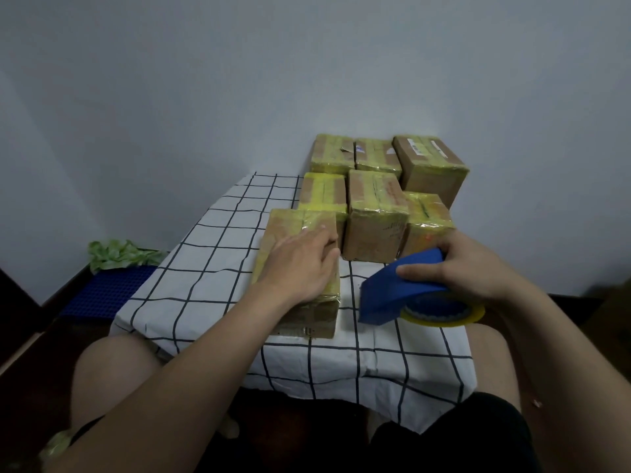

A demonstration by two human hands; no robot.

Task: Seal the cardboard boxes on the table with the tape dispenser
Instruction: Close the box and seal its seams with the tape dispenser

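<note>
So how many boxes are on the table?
7 boxes: back row left, middle, right; middle row left, centre, right; nearest box under the left hand. Others may hide behind.

cardboard boxes (375, 213), bound in yellowish tape: seven; three in the back row, three in the middle row, one at the front.
tape dispenser (386, 295), blue: one.
tape roll (444, 317), yellow, on the dispenser: one.
hands: two; left hand (300, 264), right hand (478, 264).
checked cloth (211, 268), white with dark lines: one.
blue grid mat (106, 291), on the floor: one.
crumpled green wad (119, 254), beside the mat: one.
</note>
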